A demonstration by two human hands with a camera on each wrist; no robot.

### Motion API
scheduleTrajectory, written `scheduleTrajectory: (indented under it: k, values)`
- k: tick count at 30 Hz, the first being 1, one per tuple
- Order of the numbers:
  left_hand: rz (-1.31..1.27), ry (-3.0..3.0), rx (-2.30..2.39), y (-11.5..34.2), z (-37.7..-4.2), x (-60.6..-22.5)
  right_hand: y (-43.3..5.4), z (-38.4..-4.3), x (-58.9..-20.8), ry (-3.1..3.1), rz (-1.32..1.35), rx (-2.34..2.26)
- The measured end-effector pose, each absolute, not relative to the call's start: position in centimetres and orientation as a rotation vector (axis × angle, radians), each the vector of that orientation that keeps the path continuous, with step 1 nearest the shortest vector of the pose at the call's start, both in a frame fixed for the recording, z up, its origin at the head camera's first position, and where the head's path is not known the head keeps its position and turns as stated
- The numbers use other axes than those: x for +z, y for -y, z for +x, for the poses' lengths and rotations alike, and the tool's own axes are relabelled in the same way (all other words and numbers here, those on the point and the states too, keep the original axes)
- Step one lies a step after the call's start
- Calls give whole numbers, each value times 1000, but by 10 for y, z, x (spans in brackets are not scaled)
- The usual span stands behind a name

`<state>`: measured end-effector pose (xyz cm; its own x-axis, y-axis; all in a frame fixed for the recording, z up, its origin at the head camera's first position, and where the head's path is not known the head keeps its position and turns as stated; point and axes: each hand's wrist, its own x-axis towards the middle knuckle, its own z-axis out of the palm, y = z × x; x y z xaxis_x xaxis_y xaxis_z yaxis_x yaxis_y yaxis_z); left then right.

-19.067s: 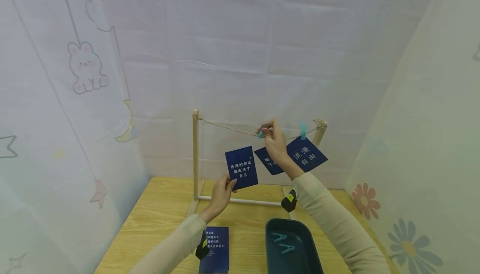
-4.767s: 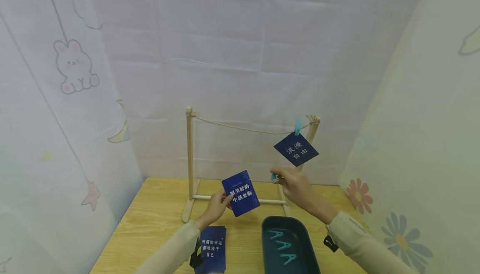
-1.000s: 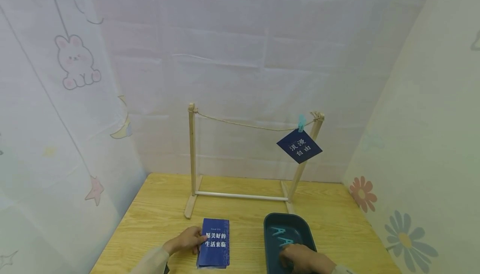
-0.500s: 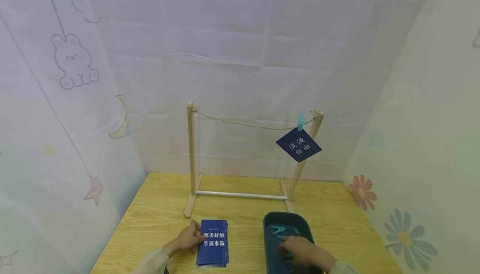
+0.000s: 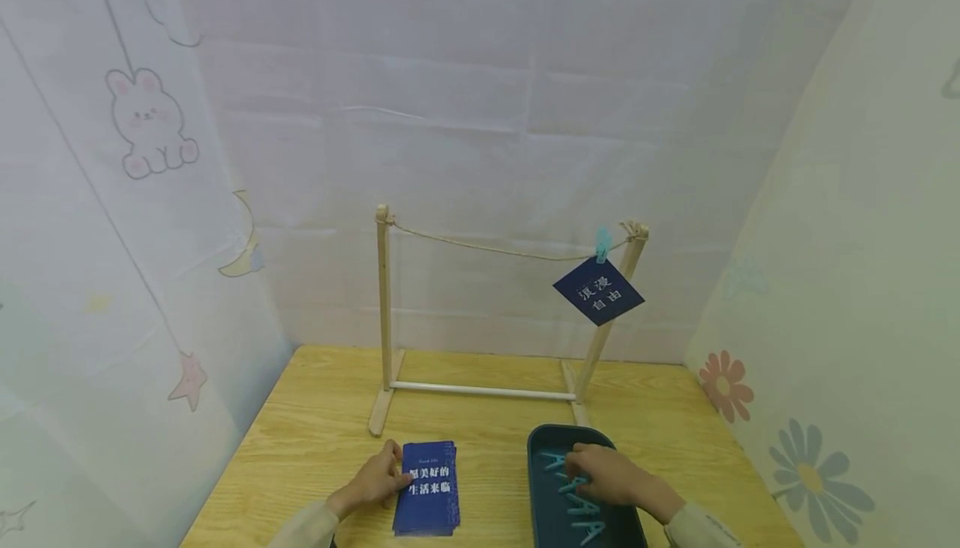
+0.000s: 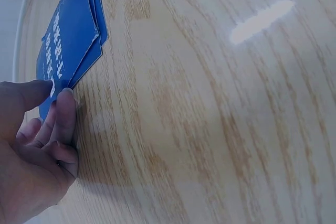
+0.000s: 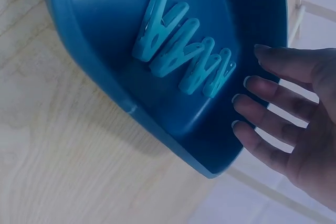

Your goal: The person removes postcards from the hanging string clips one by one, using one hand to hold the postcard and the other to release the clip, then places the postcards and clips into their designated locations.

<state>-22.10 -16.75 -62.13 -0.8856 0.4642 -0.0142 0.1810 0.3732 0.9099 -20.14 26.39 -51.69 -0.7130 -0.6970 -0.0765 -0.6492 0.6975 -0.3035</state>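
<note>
A stack of dark blue printed cards [image 5: 426, 510] lies on the table, slightly uneven at its edges. My left hand [image 5: 375, 478] pinches its left edge, thumb on the top card and fingers at the side, as the left wrist view shows. Over the dark teal tray [image 5: 534, 494] hovers my right hand [image 5: 613, 477], fingers spread and holding nothing in the right wrist view. Several light blue clothespins [image 7: 152, 30] lie in a row on the tray's floor. Another clothespin [image 5: 602, 246] fastens one blue card [image 5: 598, 291] by its corner to the string.
Behind the cards and tray stands a wooden frame [image 5: 386, 306] with a sagging string [image 5: 487, 249] and a white crossbar [image 5: 480, 391]. The wooden table [image 5: 315, 390] meets patterned wall cloths on the left, right and back.
Earlier, another card hung on the string and my left hand held one; both were since put on the stack. More clothespins lie in the tray. My right hand has just opened above them.
</note>
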Motion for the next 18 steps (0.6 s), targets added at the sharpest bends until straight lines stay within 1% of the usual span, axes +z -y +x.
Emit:
scheduleTrajectory:
  k: [6,11,15,18]
  values:
    - [560,-2375,1517,168,-221,-626,-267,-201,-523,-2750,-1048,-477]
    - [604,-2391,1529,169,-225,-630,-269,-202,-525,-2767,-1091,-586]
    - [720,-2485,1509,165,-228,-627,-269,-208,-518,-2836,-1093,-617]
    - [742,-2489,1518,159,-231,-620,-268,-214,-505,-2910,-1063,-659]
